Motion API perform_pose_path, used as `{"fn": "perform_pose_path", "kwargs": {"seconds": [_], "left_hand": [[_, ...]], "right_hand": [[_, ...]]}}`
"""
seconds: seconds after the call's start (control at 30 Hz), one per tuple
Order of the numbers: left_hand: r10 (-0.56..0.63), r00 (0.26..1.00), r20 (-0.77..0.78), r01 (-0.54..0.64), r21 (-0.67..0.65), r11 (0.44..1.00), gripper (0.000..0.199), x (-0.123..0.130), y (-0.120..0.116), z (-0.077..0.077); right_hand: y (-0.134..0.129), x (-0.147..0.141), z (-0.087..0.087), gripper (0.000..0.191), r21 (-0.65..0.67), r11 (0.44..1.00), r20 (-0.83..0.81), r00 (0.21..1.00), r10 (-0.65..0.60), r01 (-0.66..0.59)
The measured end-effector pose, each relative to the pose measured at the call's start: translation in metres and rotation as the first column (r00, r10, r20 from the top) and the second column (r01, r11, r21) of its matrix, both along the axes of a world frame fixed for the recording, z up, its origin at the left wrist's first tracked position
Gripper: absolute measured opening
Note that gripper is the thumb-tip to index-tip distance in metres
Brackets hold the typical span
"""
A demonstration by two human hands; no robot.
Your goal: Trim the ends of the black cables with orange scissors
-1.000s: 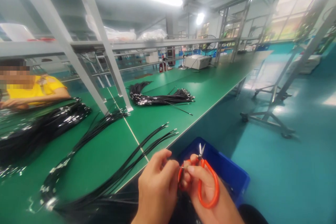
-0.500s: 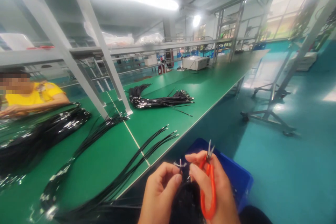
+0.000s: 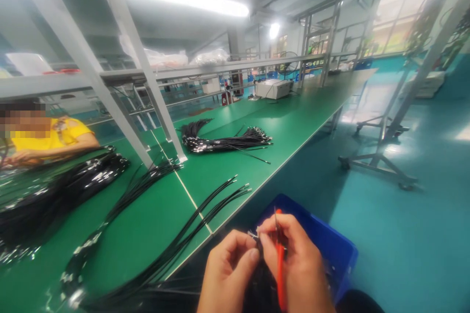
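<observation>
My left hand [image 3: 229,266] is closed in a pinch on the end of a black cable, where thin pale wires [image 3: 252,234] stick out. My right hand [image 3: 297,259] wraps around orange-handled scissors [image 3: 281,269], their narrow blades upright. The thumb and forefinger of that same hand pinch at the wire tips beside my left fingertips. Below both hands, the dark cable mass is partly hidden. Long black cables [image 3: 191,232] with pale tips curve across the green table [image 3: 139,244] to my left.
A blue bin [image 3: 330,234] stands just beyond my right hand. Another bundle of black cables [image 3: 227,144] lies farther along the table. Metal shelf posts [image 3: 161,102] rise from it. At the left, a person in yellow [image 3: 66,134] sits behind a large cable pile [image 3: 69,186].
My right hand has turned and moved in toward the left, its fingertips now meeting the wires. The scissors, earlier showing parted blades, now appear edge-on.
</observation>
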State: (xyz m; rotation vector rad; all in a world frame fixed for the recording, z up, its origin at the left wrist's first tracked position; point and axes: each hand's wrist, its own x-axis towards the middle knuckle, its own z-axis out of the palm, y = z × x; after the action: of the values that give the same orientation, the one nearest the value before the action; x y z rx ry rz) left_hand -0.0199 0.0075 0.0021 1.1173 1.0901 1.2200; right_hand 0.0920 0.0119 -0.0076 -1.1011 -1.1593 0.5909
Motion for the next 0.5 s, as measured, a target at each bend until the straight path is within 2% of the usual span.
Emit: {"fn": "perform_pose_path", "kwargs": {"seconds": [0.07, 0.13, 0.23, 0.3, 0.37, 0.5], "left_hand": [[0.012, 1.000, 0.012, -0.011, -0.014, 1.000, 0.027, -0.001, 0.001, -0.001], [0.015, 0.999, 0.043, -0.013, -0.042, 0.999, 0.031, -0.002, 0.002, -0.001], [0.009, 0.997, 0.075, -0.003, -0.070, 0.998, 0.034, -0.002, 0.004, -0.001], [0.002, 0.996, 0.087, 0.005, -0.075, 0.997, 0.035, -0.002, 0.005, -0.001], [-0.001, 0.995, 0.098, 0.009, -0.076, 0.997, 0.034, -0.001, 0.005, -0.001], [0.014, 0.995, 0.103, -0.008, -0.056, 0.998, 0.028, 0.001, 0.005, 0.000]], "right_hand": [[0.005, 0.002, -0.002, 0.011, -0.113, 0.989, -0.143, 0.987, 0.076, -0.092], [0.007, 0.004, -0.004, 0.011, -0.181, 0.972, -0.199, 0.974, 0.112, -0.148], [0.005, 0.006, -0.005, 0.007, -0.194, 0.980, -0.180, 0.984, 0.015, -0.051], [0.000, 0.006, -0.003, 0.007, -0.100, 0.992, -0.150, 0.985, -0.086, 0.071], [-0.004, 0.005, 0.000, 0.012, 0.039, 0.990, -0.077, 0.988, -0.132, 0.135], [-0.006, 0.006, 0.003, 0.027, 0.269, 0.962, 0.239, 0.964, -0.118, 0.051]]}}
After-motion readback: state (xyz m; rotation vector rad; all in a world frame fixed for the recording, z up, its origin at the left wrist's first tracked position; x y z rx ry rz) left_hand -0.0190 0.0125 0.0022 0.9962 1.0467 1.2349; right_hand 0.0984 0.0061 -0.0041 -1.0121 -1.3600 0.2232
